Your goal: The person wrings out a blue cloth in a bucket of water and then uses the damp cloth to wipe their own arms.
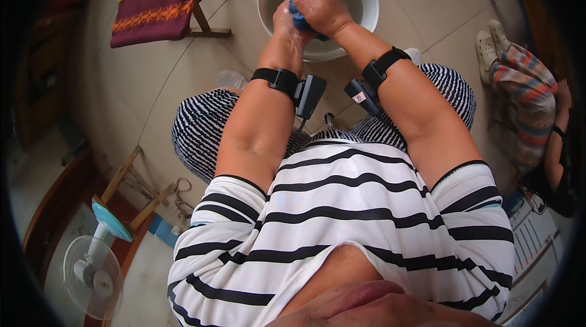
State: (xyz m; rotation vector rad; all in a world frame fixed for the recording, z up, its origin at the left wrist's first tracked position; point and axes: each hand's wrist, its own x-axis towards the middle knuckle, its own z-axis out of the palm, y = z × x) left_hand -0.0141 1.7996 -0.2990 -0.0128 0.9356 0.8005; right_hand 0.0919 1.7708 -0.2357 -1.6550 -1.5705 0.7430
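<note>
A blue wet cloth [299, 19] is bunched between my two hands, over a white bucket [374, 6] of cloudy water. My left hand [284, 16] grips it from the left side, and its fingers are partly hidden. Closed around its upper right part is my right hand [322, 8], wet and touching the left one. A dark blue end of the cloth hangs below the hands near the bucket's near rim. Both forearms wear black straps with small dark devices.
A folding stool with a purple and yellow cover [155, 6] stands left of the bucket. At the lower left are a small electric fan [94, 276] and a wooden stool frame [121, 173]. Another person in striped trousers [526, 98] and clogs sits at the right.
</note>
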